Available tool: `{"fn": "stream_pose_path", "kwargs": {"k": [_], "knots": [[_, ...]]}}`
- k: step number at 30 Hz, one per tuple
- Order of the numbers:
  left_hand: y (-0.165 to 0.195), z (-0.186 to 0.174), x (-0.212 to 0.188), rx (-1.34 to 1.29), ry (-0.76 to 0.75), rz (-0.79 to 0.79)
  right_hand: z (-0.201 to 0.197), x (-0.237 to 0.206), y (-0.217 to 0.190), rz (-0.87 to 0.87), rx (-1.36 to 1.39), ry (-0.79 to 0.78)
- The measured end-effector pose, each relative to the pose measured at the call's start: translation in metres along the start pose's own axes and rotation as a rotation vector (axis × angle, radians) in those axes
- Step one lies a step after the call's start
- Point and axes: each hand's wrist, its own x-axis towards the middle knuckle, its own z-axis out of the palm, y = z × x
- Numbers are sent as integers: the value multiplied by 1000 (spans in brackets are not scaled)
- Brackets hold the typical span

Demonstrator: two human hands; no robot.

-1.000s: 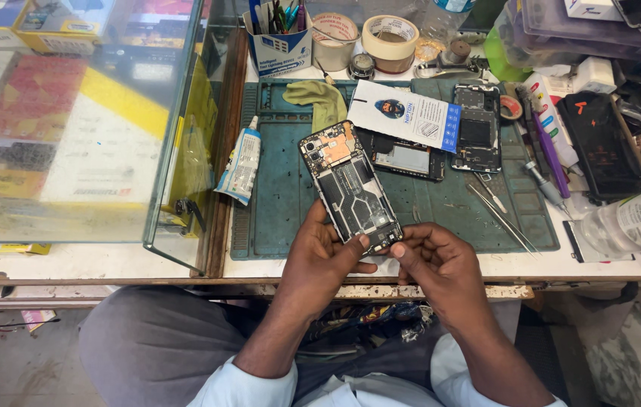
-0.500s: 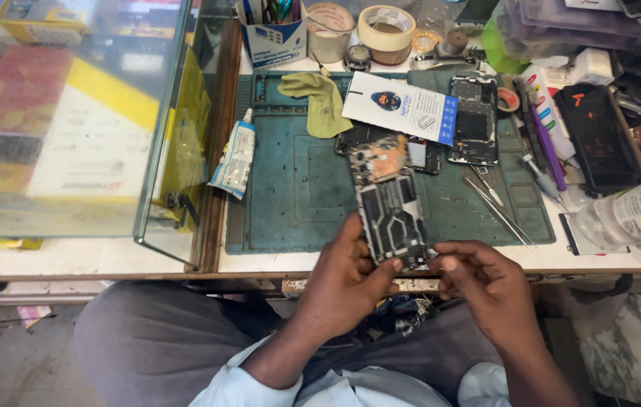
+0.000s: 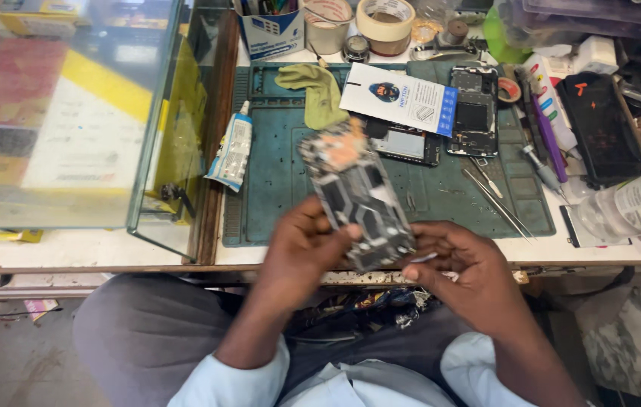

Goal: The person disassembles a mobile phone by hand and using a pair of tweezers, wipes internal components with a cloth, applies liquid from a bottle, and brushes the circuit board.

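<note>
While the opened phone (image 3: 356, 197) is gripped above the near edge of the green work mat (image 3: 283, 181), its back cover is seen to be off already and the inner boards and shields lie exposed, though the picture is blurred there and fine detail cannot be made out. The phone is held tilted, its far end toward the left and far side, clear of the mat. The left hand (image 3: 301, 252) is wrapped about the phone's left edge, its fingers pressed against the frame. The right hand (image 3: 471, 275) is set at the near end of the phone, with its fingers (image 3: 418, 260) drawn together in a pinch; something small and pale seems to be held there, but what it is cannot be told.

As a judgement, the work is taken to be well past opening and somewhere in the middle: the case is apart, and nothing has been closed up. A second stripped phone body (image 3: 473, 111) and a dark module (image 3: 408, 145) lie far on the mat beside a white and blue card (image 3: 399, 98). Tweezers (image 3: 495, 197) rest untouched to the right, and a glue tube (image 3: 231, 151) lies to the left on the bench (image 3: 94, 245).
</note>
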Motion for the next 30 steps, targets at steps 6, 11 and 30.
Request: {"fn": "stream_pose_path", "kwargs": {"k": [6,11,30], "knots": [[45,-40,2,28,266,162,-27,12,-15,-159,-451,324],[68,-43,11,50,287,228,-20,21,-13,-240,-734,277],[79,-40,16,21,226,347,-20,44,-10,-62,-950,275]]}}
